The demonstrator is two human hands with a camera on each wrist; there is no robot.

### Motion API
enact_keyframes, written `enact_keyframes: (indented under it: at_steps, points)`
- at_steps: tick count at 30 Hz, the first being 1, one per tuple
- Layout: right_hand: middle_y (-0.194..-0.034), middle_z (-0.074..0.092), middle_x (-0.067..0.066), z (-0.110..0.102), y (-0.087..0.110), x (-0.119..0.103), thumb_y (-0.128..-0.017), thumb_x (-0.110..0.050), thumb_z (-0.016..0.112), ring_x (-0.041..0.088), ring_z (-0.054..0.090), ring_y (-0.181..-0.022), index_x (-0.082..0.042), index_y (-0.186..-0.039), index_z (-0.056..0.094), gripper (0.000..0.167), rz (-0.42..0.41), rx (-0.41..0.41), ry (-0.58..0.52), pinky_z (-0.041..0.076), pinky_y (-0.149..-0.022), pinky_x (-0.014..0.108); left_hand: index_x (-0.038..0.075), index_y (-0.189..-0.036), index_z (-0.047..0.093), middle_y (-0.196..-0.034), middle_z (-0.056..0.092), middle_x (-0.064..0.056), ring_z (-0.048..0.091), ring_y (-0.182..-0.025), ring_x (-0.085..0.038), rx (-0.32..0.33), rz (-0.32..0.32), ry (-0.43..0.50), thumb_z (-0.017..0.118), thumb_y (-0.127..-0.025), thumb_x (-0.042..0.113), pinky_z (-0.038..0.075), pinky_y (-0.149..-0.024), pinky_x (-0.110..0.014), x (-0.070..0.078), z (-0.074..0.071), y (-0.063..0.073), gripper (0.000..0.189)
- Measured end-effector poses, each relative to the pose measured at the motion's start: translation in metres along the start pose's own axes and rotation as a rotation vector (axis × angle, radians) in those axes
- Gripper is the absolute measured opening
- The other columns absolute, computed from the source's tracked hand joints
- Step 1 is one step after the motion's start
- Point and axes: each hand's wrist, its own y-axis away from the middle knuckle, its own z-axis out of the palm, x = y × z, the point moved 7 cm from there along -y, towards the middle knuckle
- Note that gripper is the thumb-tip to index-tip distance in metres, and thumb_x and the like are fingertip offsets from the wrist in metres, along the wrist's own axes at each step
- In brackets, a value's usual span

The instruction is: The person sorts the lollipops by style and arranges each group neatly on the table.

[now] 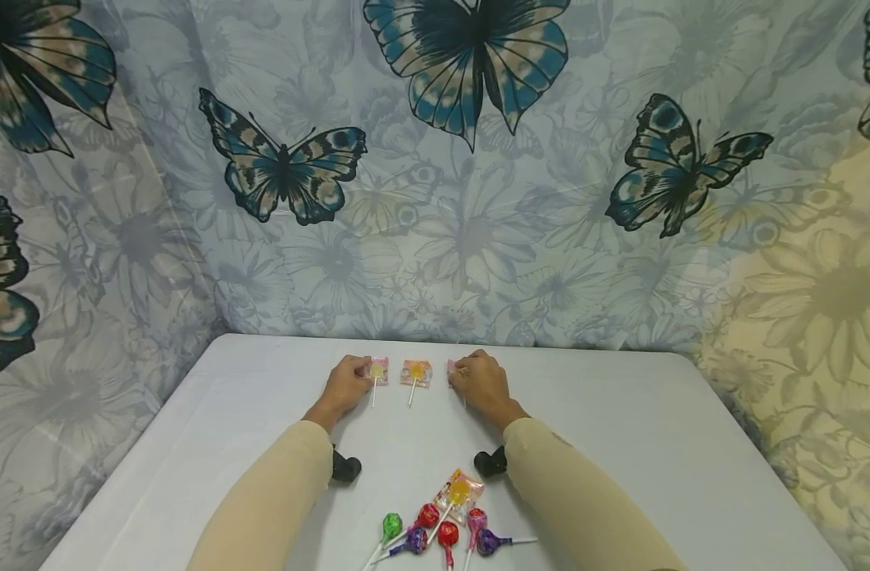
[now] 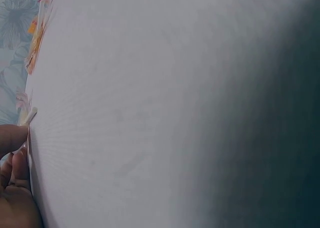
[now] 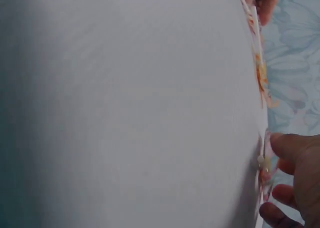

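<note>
Near the far edge of the table, my left hand (image 1: 346, 381) pinches the left side of a flat lollipop (image 1: 378, 371) in a clear pink wrapper, its white stick pointing toward me. To its right, a second wrapped lollipop (image 1: 415, 372) with an orange-yellow centre lies between the hands. My right hand (image 1: 481, 379) holds a third wrapped lollipop (image 1: 451, 368), mostly hidden under the fingers in the head view. From the right wrist, the thumb (image 3: 287, 145) shows at one end of that wrapper (image 3: 266, 170), with curled fingers at the other.
Closer to me lies a loose group of lollipops: a green one (image 1: 392, 525), several red and purple ones (image 1: 447, 533), and a flat wrapped one (image 1: 459, 493). Black wrist cameras (image 1: 346, 468) sit under both forearms. A butterfly-patterned cloth (image 1: 435, 262) hangs behind the white table (image 1: 584, 412).
</note>
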Motion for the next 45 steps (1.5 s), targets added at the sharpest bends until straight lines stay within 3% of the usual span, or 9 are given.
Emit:
enact_keyframes:
  at_steps: [7,16,25,35,42,45]
  points:
    - [-0.113,0.06,0.01,-0.021,0.003,0.004,-0.086,-0.022,0.074,0.034,0.057,-0.104,-0.006,-0.106,0.074,0.027,-0.009,0.034,-0.117,0.045,-0.089,0.048,-0.006,-0.13,0.056,-0.109,0.054,-0.013,0.05,-0.098,-0.026,-0.002,-0.009,-0.008,0.065,-0.081,-0.007,0.044,-0.089,-0.041,-0.001,0.001,-0.002,0.05]
    - [-0.113,0.06,0.013,-0.074,0.014,-0.017,-0.084,-0.023,0.077,0.032,0.06,-0.093,-0.005,-0.11,0.072,0.033,-0.152,0.139,-0.184,0.051,-0.074,0.045,-0.006,-0.131,0.055,-0.111,0.053,-0.013,0.049,-0.098,-0.026,-0.014,-0.019,0.008,0.063,-0.082,-0.006,0.043,-0.089,-0.04,-0.003,0.0,-0.004,0.05]
    - [-0.113,0.06,0.013,-0.118,0.043,-0.049,-0.079,-0.018,0.081,0.032,0.059,-0.1,-0.002,-0.108,0.072,0.034,-0.315,0.254,-0.228,0.05,-0.078,0.048,-0.008,-0.129,0.055,-0.107,0.054,-0.015,0.049,-0.095,-0.027,0.005,0.009,-0.007,0.063,-0.082,-0.007,0.043,-0.085,-0.04,-0.002,-0.001,-0.004,0.048]
    - [-0.11,0.06,0.01,-0.156,0.085,-0.076,-0.075,-0.013,0.083,0.027,0.059,-0.102,-0.003,-0.11,0.071,0.038,-0.468,0.352,-0.286,0.05,-0.082,0.047,-0.005,-0.131,0.055,-0.108,0.053,-0.013,0.049,-0.097,-0.026,-0.006,-0.025,-0.002,0.064,-0.081,-0.007,0.043,-0.087,-0.04,-0.004,0.002,-0.004,0.05]
    - [-0.114,0.06,0.008,-0.17,0.114,-0.087,-0.074,-0.008,0.083,0.024,0.057,-0.107,-0.005,-0.11,0.071,0.039,-0.512,0.394,-0.318,0.05,-0.083,0.047,-0.006,-0.131,0.055,-0.11,0.053,-0.015,0.049,-0.099,-0.028,-0.012,-0.028,0.008,0.063,-0.081,-0.007,0.043,-0.091,-0.042,-0.003,0.001,-0.004,0.05]
    - [-0.115,0.06,0.009,-0.174,0.126,-0.089,-0.073,-0.007,0.083,0.023,0.058,-0.108,-0.006,-0.111,0.071,0.04,-0.508,0.398,-0.336,0.05,-0.085,0.041,-0.006,-0.131,0.054,-0.112,0.053,-0.015,0.049,-0.1,-0.028,-0.018,-0.025,0.0,0.063,-0.082,-0.006,0.043,-0.091,-0.041,-0.001,0.0,-0.004,0.05]
